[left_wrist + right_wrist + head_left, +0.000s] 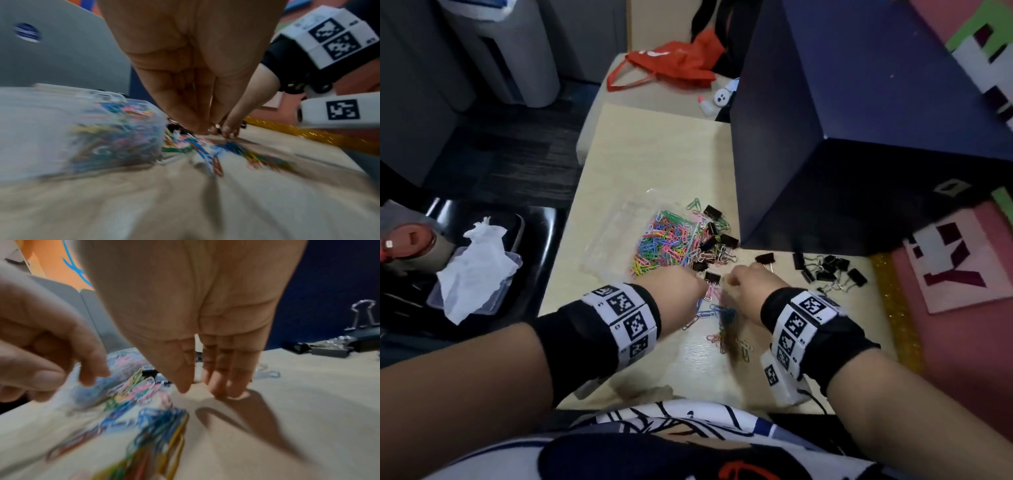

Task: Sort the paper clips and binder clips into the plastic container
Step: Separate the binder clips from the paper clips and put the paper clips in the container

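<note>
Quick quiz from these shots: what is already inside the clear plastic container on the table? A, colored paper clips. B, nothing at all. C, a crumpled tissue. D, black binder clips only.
A: the head view shows the clear plastic container holding a heap of colored paper clips, while the black binder clips lie outside it on the table.
</note>
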`<state>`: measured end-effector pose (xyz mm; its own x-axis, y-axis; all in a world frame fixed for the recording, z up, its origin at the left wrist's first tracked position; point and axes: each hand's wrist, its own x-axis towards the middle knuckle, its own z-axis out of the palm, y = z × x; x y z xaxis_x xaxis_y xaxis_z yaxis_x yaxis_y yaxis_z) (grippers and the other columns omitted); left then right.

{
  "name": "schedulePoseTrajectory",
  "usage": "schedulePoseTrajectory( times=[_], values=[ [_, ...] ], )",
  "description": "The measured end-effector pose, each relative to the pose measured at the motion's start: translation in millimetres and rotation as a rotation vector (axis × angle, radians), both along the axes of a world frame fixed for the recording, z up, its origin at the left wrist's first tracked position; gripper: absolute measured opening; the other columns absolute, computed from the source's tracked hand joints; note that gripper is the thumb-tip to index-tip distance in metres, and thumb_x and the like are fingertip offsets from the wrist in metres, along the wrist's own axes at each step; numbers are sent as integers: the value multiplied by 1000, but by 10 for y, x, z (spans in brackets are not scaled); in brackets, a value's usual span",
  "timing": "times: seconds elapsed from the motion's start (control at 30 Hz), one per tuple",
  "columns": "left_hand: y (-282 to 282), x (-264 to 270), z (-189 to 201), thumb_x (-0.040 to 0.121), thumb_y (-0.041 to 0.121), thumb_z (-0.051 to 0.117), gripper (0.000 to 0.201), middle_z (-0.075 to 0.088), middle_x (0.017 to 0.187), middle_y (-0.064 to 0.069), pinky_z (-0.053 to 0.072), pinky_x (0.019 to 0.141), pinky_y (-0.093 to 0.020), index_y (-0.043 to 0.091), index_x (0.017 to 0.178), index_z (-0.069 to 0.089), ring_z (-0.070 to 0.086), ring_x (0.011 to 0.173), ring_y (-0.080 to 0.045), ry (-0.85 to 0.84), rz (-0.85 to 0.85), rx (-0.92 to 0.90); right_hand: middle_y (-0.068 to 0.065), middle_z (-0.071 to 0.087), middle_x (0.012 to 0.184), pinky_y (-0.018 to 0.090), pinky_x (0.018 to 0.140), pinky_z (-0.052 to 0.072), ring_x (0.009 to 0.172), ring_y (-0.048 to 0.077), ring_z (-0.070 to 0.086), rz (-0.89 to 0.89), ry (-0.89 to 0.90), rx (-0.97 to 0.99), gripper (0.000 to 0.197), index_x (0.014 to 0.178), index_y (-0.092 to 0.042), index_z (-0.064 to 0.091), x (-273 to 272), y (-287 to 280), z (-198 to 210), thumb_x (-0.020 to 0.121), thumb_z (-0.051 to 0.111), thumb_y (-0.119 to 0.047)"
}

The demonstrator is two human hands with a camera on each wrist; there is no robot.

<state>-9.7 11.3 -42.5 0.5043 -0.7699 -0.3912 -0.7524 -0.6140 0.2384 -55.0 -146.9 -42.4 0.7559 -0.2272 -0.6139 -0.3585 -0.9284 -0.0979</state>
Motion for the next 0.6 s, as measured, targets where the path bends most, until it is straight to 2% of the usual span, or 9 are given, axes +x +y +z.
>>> schedulePoseTrajectory(
  times=[0.07, 0.13, 0.23, 0.33, 0.37, 0.43, 0.53, 0.6],
  values=[
    [-80, -86, -67, 88, 5, 47, 25, 54, 108, -10, 53, 83, -41, 10, 110, 56, 60, 95, -29, 11, -59, 107, 5, 46, 122, 35, 96, 46, 107, 26, 55, 2, -3, 62, 31, 118, -25, 55, -129, 26, -57, 91, 50, -11],
    [-122, -138, -123, 84, 0, 52, 33, 48, 113, -11, 54, 79, -40, 9, 116, 51, 61, 95, -31, 10, -90, 179, 5, 47, 123, 32, 97, 45, 109, 25, 55, -5, 8, 84, 33, 119, -25, 56, -223, 25, -29, 89, 52, -12],
    [-132, -151, -204, 80, -3, 56, 45, 42, 115, -10, 50, 69, -37, 8, 123, 46, 61, 93, -30, -37, -85, 179, 8, 47, 126, 35, 96, 47, 113, 27, 53, 14, 71, 30, 38, 125, -15, 49, -329, -2, 95, 88, 58, -19],
    [-119, -144, -254, 78, -4, 57, 46, 41, 112, -9, 55, 76, -44, 10, 120, 47, 59, 91, -28, -54, -58, 157, 10, 48, 122, 39, 92, 51, 111, 28, 55, 10, 164, -27, 56, 130, -9, 39, -471, 40, 101, 82, 67, -18],
    [-117, -146, -258, 77, -3, 58, 45, 42, 110, -8, 55, 77, -46, 10, 119, 47, 60, 90, -28, -58, -57, 149, 10, 49, 119, 40, 89, 52, 107, 29, 56, -27, 157, -7, 59, 127, -10, 38, -509, 74, 61, 78, 70, -16],
    [-119, -149, -273, 78, -2, 59, 43, 46, 108, -8, 55, 77, -42, 10, 118, 48, 61, 91, -27, -73, -63, 132, 12, 48, 119, 40, 90, 51, 107, 30, 57, -75, 86, 51, 62, 125, -11, 37, -539, 146, -39, 74, 72, -13],
    [-101, -167, -293, 86, 3, 54, 30, 52, 106, -8, 52, 73, -37, 11, 114, 51, 62, 93, -27, -106, -55, 95, 12, 45, 127, 35, 96, 47, 113, 29, 55, -119, -29, 124, 61, 130, -11, 38, -499, 221, -103, 78, 69, -11],
    [-77, -186, -304, 88, 6, 54, 25, 55, 105, -8, 51, 72, -35, 11, 113, 52, 62, 92, -27, -125, -35, 84, 9, 40, 128, 34, 94, 45, 111, 28, 55, -141, -107, 150, 61, 130, -12, 38, -468, 240, -115, 79, 71, -16]
  ],
)
